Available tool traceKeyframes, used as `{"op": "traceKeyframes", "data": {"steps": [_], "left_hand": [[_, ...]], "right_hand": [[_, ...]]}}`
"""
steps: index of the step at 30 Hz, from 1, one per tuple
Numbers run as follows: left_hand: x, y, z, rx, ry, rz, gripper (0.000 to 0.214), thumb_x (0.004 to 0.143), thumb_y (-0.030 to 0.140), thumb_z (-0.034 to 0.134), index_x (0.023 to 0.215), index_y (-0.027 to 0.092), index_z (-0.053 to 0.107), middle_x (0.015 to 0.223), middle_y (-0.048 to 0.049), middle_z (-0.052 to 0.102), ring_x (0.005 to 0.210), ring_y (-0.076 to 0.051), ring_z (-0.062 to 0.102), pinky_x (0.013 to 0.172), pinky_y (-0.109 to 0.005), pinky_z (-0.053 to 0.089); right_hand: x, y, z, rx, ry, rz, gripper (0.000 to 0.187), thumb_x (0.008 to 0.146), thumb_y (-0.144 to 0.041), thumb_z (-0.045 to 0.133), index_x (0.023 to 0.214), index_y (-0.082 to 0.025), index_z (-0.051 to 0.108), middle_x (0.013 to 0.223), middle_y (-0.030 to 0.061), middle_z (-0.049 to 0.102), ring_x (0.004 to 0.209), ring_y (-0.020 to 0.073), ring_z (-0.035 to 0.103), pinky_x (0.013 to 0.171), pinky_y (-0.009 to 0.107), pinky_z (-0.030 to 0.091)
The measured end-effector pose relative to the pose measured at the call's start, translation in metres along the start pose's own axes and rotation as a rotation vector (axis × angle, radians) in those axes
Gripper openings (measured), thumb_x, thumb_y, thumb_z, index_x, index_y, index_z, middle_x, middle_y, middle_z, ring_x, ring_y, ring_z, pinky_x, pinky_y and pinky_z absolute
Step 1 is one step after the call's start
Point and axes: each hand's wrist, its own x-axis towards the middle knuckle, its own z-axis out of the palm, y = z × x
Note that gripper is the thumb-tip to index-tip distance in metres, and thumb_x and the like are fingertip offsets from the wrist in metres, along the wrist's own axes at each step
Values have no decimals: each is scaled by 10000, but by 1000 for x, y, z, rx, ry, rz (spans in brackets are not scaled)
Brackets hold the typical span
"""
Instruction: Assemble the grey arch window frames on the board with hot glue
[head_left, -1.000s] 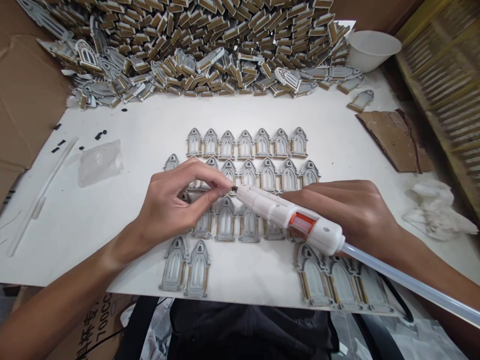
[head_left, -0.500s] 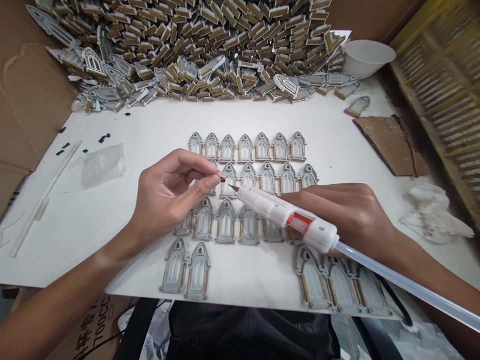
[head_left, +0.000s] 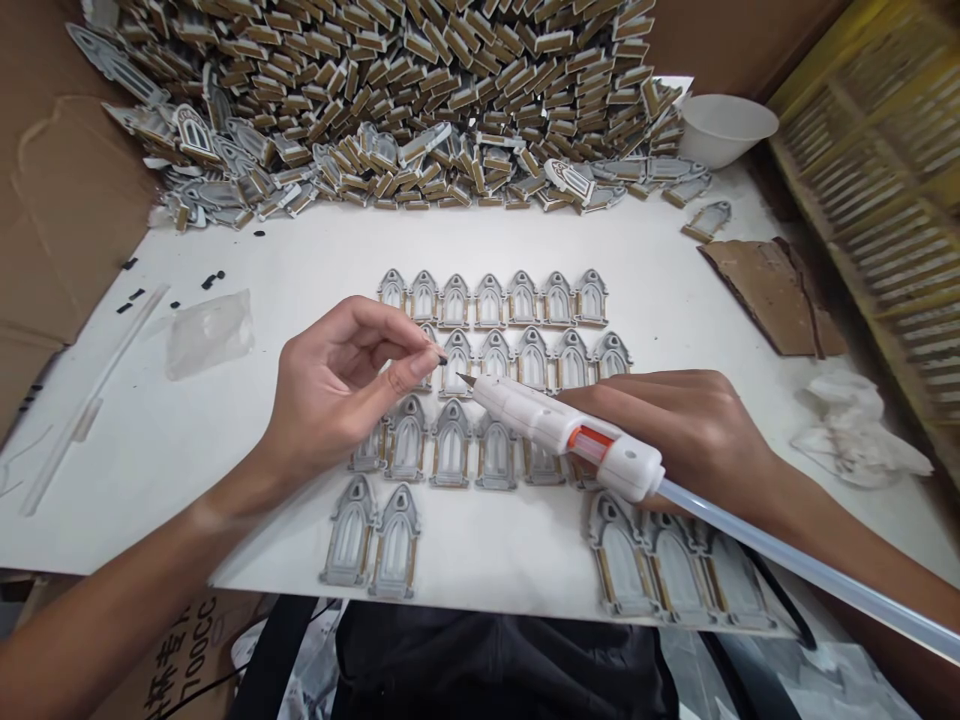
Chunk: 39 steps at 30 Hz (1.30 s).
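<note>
Left hand (head_left: 334, 385) pinches a black chip (head_left: 442, 361); right hand (head_left: 686, 425) clasps a hot-glue gun (head_left: 521, 412), its nozzle (head_left: 467, 380) so close that a slip could burn.

Got white on the glue gun (head_left: 525, 412) with a loud orange-red patch (head_left: 592, 443), milky bluish on the glue stick (head_left: 750, 532), black on the tiny piece (head_left: 442, 361), grey with tannish sides on the arched pieces (head_left: 452, 445), white on the counter (head_left: 480, 550), and kinda grubby slatted yellow on the crate (head_left: 870, 150).
</note>
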Motion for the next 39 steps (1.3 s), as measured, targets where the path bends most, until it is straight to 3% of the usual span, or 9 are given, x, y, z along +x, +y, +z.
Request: {"op": "traceKeyframes", "data": {"steps": [6, 11, 25, 31, 35, 39], "left_hand": [[1, -2, 3, -65, 11, 33, 187, 920, 252, 888, 1006, 288, 727, 941, -4, 793, 914, -195, 799, 796, -348, 695], [2, -4, 4, -134, 30, 66, 238, 881, 102, 880, 1007, 261, 755, 942, -4, 803, 924, -157, 800, 827, -250, 690], [1, -2, 3, -124, 47, 54, 230, 884, 141, 889, 1005, 289, 761, 947, -1, 807, 928, -188, 808, 856, -307, 700], [4, -11, -4, -78, 83, -6, 145, 904, 192, 861, 976, 230, 741, 941, -40, 812, 918, -197, 798, 849, -314, 675], [14, -26, -23, 128, 210, 21, 111, 920, 228, 832, 992, 222, 747, 969, -37, 805, 935, -197, 784, 900, -327, 650], [27, -34, -73, 664, 346, 61, 86, 983, 282, 728, 1057, 242, 747, 1085, -43, 804, 984, -212, 759, 992, -368, 605]], "right_hand": [[1, -1, -1, -13, -18, 3, 139, 1096, -260, 513, 1106, -229, 648, 716, -9, 659, 559, 137, 541, 566, 308, 332], [0, 0, -1, -16, -19, 13, 200, 1126, -301, 470, 1112, -232, 658, 714, -19, 645, 557, 127, 532, 562, 314, 334], [1, 1, 0, -14, 13, -9, 158, 1108, -303, 522, 1093, -220, 656, 725, -19, 654, 567, 132, 524, 562, 319, 332], [-1, 3, 3, -21, 2, -29, 142, 1063, -223, 516, 1109, -216, 650, 750, -15, 688, 577, 145, 564, 574, 311, 341], [0, 5, 6, -45, 18, -34, 130, 1016, -196, 555, 1086, -212, 663, 759, -22, 694, 585, 137, 581, 577, 292, 354], [2, 2, 6, -59, 67, -40, 113, 993, -180, 552, 983, -211, 660, 698, -41, 641, 545, 117, 543, 555, 277, 338]]}}
